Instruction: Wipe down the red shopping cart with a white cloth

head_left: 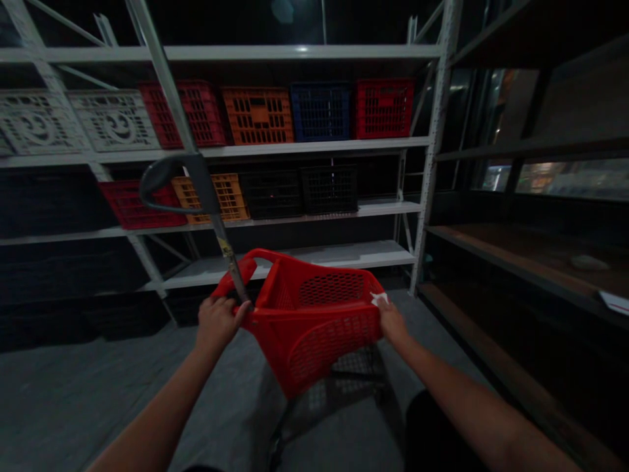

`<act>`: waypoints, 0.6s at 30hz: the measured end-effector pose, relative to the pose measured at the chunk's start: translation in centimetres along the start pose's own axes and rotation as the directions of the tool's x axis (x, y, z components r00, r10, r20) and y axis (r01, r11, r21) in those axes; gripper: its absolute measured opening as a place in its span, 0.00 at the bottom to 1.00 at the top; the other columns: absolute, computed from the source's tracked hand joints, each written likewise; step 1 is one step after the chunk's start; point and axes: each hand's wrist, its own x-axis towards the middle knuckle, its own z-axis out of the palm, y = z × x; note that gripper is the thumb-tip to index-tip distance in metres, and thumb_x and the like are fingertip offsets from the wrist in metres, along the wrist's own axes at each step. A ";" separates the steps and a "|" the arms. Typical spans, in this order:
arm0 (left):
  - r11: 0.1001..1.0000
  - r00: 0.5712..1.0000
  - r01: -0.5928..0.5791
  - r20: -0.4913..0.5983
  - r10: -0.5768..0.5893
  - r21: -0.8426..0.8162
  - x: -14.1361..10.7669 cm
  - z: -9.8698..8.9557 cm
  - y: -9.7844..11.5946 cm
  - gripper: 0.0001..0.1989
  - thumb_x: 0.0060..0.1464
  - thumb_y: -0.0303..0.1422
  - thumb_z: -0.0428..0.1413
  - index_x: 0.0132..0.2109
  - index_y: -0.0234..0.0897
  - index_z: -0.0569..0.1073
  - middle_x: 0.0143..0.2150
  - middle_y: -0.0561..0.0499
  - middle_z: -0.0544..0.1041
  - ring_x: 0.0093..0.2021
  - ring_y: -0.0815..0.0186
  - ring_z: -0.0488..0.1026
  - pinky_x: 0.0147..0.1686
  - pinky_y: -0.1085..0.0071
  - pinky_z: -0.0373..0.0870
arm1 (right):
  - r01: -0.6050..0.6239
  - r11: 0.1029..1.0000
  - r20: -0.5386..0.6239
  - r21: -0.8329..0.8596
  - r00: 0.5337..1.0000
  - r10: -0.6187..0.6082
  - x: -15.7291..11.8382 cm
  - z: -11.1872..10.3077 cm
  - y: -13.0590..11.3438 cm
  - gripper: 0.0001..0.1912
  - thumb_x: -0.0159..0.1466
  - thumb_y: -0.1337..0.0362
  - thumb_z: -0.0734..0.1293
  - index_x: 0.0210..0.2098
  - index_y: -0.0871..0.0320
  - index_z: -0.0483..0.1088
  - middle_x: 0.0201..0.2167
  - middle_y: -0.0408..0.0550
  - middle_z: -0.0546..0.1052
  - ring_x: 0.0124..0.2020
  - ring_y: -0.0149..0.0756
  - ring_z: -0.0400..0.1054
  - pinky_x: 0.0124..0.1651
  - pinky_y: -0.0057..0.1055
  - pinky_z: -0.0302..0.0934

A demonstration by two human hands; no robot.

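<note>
A red perforated plastic shopping basket [314,334] sits tilted in front of me on a low wheeled frame [339,387]. My left hand [219,322] grips its near left rim, at the foot of a long metal pull handle [201,187] with a dark curved grip [160,176]. My right hand [393,321] closes on the right rim, beside a small white tag [379,299]. The basket's inside shows no contents from this angle. The wheels are mostly hidden in shadow.
White metal shelving [295,152] stands ahead, holding several red, orange, blue, black and white crates. Dark wooden shelves [511,255] run along the right. A grey floor [98,387] stretches to the left and under the basket.
</note>
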 end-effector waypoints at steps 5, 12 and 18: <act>1.000 1.000 0.021 0.005 -0.021 -0.019 0.4 0.4 0.0 0.25 0.55 0.49 0.40 0.26 0.36 0.71 0.27 0.45 0.73 0.36 0.58 0.67 0.40 0.63 0.58 | 0.181 0.966 -0.107 0.183 0.981 -0.163 0.3 4.5 -11.9 0.30 0.55 0.79 0.52 0.57 0.62 0.60 0.56 0.51 0.65 0.59 0.36 0.55 0.60 0.37 0.50; 0.998 1.000 -0.004 -0.028 0.002 -0.060 1.0 1.2 -0.2 0.22 0.54 0.47 0.42 0.25 0.37 0.71 0.26 0.46 0.72 0.35 0.58 0.67 0.42 0.62 0.58 | 0.340 0.850 -0.064 0.402 0.937 -0.344 3.5 4.2 -29.7 0.27 0.58 0.76 0.56 0.58 0.63 0.56 0.58 0.52 0.62 0.59 0.36 0.54 0.61 0.38 0.48; 0.994 1.000 -0.027 0.001 0.028 -0.107 1.7 2.2 -1.1 0.22 0.53 0.47 0.43 0.25 0.37 0.70 0.26 0.46 0.72 0.34 0.59 0.67 0.42 0.62 0.59 | 0.461 0.842 -0.038 0.279 0.882 -0.470 3.3 4.3 -23.3 0.26 0.58 0.76 0.55 0.57 0.67 0.58 0.58 0.57 0.62 0.59 0.37 0.54 0.61 0.37 0.48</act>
